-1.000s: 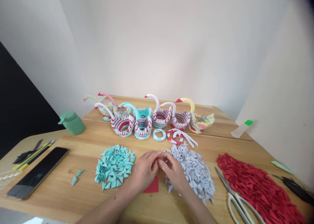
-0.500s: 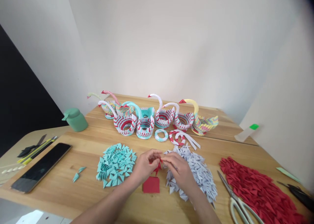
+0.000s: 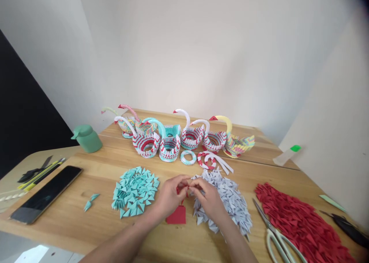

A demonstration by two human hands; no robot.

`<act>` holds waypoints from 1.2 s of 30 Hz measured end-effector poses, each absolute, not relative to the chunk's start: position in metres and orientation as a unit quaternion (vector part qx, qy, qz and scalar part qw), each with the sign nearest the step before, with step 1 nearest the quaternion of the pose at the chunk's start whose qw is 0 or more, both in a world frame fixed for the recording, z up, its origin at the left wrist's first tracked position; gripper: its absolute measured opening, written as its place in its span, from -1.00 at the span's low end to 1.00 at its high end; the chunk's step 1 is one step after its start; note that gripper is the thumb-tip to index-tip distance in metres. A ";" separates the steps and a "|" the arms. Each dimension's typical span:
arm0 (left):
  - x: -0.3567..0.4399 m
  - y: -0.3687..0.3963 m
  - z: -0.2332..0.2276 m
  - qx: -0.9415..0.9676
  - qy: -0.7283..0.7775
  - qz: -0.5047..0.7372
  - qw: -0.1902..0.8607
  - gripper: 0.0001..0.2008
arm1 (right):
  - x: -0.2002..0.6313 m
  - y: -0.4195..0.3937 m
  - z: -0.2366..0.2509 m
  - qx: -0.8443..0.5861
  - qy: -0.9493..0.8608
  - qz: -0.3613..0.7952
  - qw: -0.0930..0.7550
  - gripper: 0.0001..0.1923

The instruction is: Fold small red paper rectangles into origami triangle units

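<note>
My left hand (image 3: 172,193) and my right hand (image 3: 208,197) meet over the middle of the table, fingertips pinched on a small piece of red paper (image 3: 188,190). Fingers cover most of this piece, so its exact fold is hidden. Just below lies a flat red paper rectangle (image 3: 177,215), partly under my left hand. A heap of pale grey-lilac folded paper triangles (image 3: 230,201) spreads behind and beside my right hand. To the left of my left hand is a pile of turquoise folded triangles (image 3: 135,192).
Several paper swans (image 3: 170,147) stand at the back, with paper rings (image 3: 188,157) and white strips (image 3: 221,163) before them. Scissors (image 3: 273,228) and red triangles (image 3: 302,220) lie right. Leftward are a phone (image 3: 47,193), a green lidded pot (image 3: 88,139) and two loose turquoise pieces (image 3: 91,201).
My right hand's fingers have curled in closer to the left fingertips around the red paper. The whole view has shifted slightly; objects on the table stay put.
</note>
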State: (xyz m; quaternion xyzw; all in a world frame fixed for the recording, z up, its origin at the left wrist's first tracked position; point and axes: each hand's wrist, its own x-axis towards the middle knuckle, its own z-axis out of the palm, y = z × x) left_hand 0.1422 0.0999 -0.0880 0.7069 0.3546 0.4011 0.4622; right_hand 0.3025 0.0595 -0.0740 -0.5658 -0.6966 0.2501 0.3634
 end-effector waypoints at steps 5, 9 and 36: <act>0.142 0.098 -0.084 0.702 0.337 0.407 0.477 -0.58 | 0.303 0.062 -0.077 -0.562 -0.670 0.286 0.393 -0.85; 0.142 0.097 -0.082 0.703 0.339 0.405 0.477 -0.55 | 0.303 0.061 -0.076 -0.563 -0.665 0.283 0.401 -0.83; 0.144 0.090 -0.085 0.755 0.380 0.410 0.342 -0.60 | 0.294 0.061 -0.079 -0.559 -0.613 0.322 0.457 -0.83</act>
